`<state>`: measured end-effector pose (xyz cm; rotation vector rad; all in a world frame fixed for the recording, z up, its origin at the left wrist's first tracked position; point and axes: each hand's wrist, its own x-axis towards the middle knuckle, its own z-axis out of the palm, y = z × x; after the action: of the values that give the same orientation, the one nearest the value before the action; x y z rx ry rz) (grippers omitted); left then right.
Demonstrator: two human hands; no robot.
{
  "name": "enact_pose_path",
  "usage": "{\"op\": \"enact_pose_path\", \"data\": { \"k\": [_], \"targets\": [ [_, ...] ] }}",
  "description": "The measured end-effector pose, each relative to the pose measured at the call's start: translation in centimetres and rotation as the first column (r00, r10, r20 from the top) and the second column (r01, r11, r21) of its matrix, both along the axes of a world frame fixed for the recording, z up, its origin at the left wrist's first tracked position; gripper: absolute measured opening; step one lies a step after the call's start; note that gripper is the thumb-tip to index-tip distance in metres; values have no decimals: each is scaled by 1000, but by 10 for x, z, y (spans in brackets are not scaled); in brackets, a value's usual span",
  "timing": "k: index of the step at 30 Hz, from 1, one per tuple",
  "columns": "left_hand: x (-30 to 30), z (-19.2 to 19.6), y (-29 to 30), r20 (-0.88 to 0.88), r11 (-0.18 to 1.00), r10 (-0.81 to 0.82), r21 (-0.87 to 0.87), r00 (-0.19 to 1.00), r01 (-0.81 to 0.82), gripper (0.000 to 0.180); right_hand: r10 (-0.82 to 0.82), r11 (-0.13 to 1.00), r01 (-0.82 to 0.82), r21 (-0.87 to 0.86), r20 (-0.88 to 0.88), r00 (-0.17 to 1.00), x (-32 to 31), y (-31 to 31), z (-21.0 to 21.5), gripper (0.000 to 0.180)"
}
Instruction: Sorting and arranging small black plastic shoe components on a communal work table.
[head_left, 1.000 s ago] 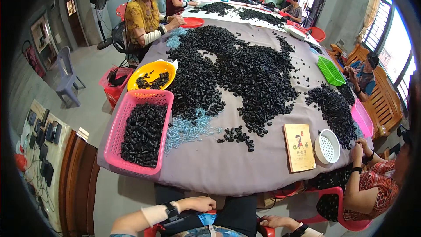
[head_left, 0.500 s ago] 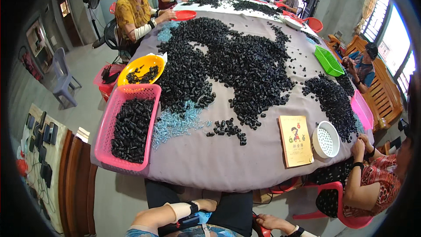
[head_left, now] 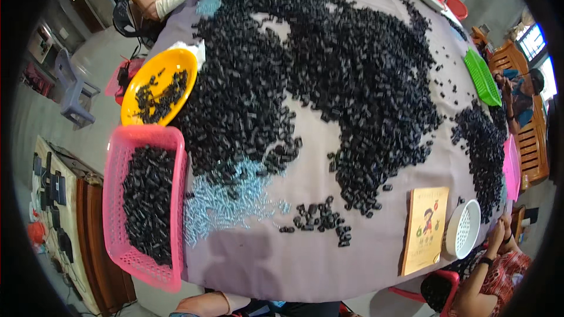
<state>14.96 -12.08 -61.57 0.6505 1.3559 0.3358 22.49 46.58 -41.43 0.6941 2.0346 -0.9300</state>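
- Fingers of mine are out of view below the near edge, so I cannot tell whether they are spread, curled or holding anything.
- Only my left forearm (head_left: 205, 304) shows, lying low along the near rim of the table (head_left: 305, 270), which is draped in a grey-mauve cloth.
- Nearest to that arm, at the near left, sits a pink basket (head_left: 117, 199) filled with small black parts.
- Just right of the basket lies a patch of pale blue pieces (head_left: 226, 205), touching the big heap of black parts (head_left: 305, 76) that spreads to the far side.
- A small cluster of black parts (head_left: 320, 218) lies apart, near the middle front.
- A yellow bowl (head_left: 138, 105) with a few black parts stands beyond the basket.
- At the near right lie an orange booklet (head_left: 424, 229) and a white strainer (head_left: 464, 229), side by side.
- A green tray (head_left: 482, 76) rests at the far right.
- Other people sit round the table; a grey stool (head_left: 73, 91) stands on the floor at left.
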Motion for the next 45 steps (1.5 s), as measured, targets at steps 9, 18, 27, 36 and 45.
{"op": "enact_pose_path", "data": {
  "k": [9, 18, 27, 36, 45],
  "targets": [
    [-59, -8, 99, -157, 971, 151, 211, 976, -116, 40, 99, 990, -89, 107, -90, 991, -22, 22, 6, 38],
    [-126, 106, 292, -264, 880, 374, 405, 889, -250, 33, 212, 967, -171, 189, -222, 952, -15, 21, 34, 41],
    [-144, 306, 333, -329, 877, -55, 436, 943, 203, 42, 465, 865, -306, 397, -406, 787, -27, 19, 97, 35],
    [-219, 388, 340, -201, 468, 706, 853, 679, -233, 27, 640, 767, -498, 404, -443, 628, -107, 24, 202, 33],
    [-293, 365, 353, -111, 193, 971, 884, 210, -425, 30, 498, 866, -322, 381, -618, 609, -235, 24, 261, 30]
  ]
}}
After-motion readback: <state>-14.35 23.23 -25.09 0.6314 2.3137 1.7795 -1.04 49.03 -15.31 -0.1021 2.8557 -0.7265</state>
